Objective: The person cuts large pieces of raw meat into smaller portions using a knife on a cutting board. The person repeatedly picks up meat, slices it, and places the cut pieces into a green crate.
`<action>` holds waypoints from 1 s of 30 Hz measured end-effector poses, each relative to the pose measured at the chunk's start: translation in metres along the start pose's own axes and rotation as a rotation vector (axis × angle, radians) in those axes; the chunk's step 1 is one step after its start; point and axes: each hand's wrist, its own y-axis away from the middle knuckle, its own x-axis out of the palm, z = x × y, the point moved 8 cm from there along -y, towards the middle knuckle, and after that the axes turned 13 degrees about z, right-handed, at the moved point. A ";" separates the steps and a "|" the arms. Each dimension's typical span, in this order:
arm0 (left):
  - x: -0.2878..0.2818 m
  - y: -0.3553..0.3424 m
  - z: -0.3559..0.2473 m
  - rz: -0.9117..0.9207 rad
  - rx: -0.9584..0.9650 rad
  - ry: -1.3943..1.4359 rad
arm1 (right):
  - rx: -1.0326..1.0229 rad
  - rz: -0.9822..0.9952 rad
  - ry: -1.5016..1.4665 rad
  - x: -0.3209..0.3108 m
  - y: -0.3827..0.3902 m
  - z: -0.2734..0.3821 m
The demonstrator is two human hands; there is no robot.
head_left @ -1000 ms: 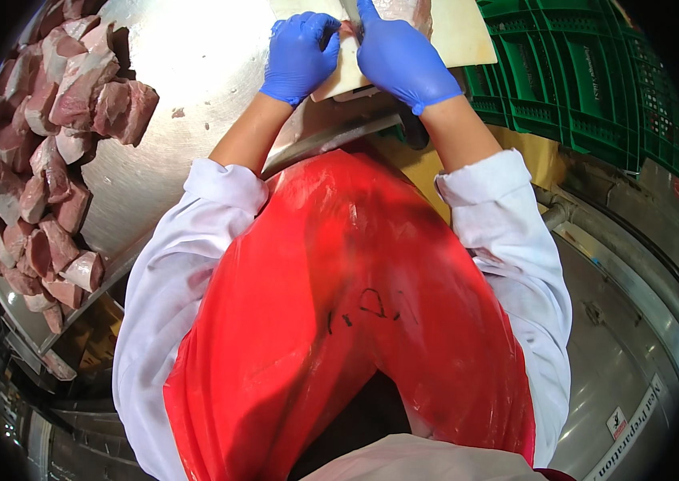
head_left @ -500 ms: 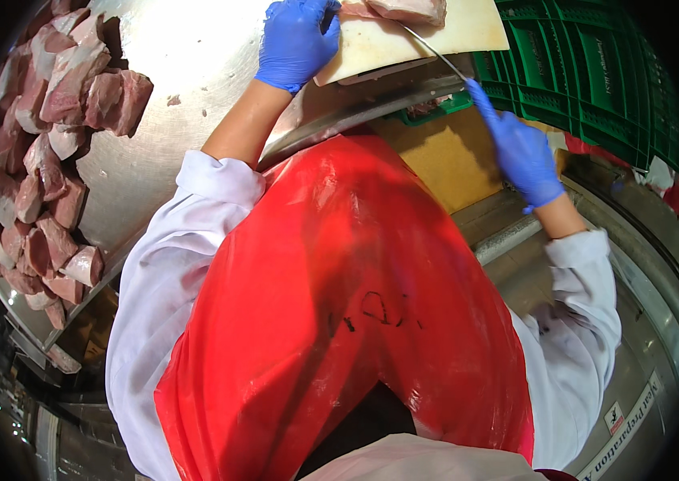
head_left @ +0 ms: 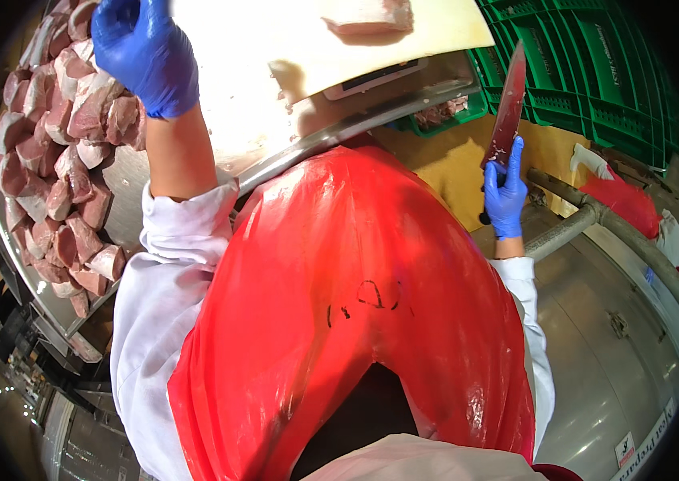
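Note:
My right hand (head_left: 504, 196), in a blue glove, grips a knife (head_left: 509, 108) by its handle. The blade points up and away, with small bits of meat stuck near its base. My left hand (head_left: 147, 60), gloved in blue too, is at the top edge beside a heap of raw meat chunks (head_left: 74, 172) on the steel table's left side. Its fingertips run out of the picture, so whether it holds anything is hidden. One pale piece of meat (head_left: 371, 20) lies on the white cutting board (head_left: 435, 28), apart from both hands.
The steel table's edge (head_left: 339, 128) runs just in front of my red apron (head_left: 347, 240). Under the board's near edge sits a dark-panelled device (head_left: 375, 76). A green tray (head_left: 447, 112) holds meat trimmings below. Green crates (head_left: 588, 72) stand at the right, near the knife.
My left hand has left the cutting board and swung left to the meat heap. My right hand has drawn the knife off the meat, turning its blade upward.

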 end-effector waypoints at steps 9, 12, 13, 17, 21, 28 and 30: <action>0.306 0.000 0.025 0.559 -0.049 -0.077 | 0.044 -0.192 -0.403 -0.025 -0.017 -0.044; 0.341 0.033 0.053 0.982 0.003 -0.461 | 0.112 -0.234 -0.418 -0.042 -0.008 -0.076; 0.333 0.024 0.057 1.056 0.145 -0.503 | 0.111 -0.234 -0.436 -0.044 -0.005 -0.085; 0.306 0.036 0.091 2.031 -0.291 -0.447 | 0.121 -0.222 -0.476 -0.051 -0.001 -0.111; 0.260 0.024 0.093 1.399 -0.137 -0.801 | 0.027 -0.125 -0.426 -0.047 -0.032 -0.107; 0.194 0.055 0.117 0.836 -0.783 -1.137 | -0.176 -0.015 -0.354 -0.041 -0.100 -0.060; 0.136 0.061 0.131 0.602 -0.626 -1.144 | -0.391 -0.099 -0.192 -0.043 -0.118 -0.025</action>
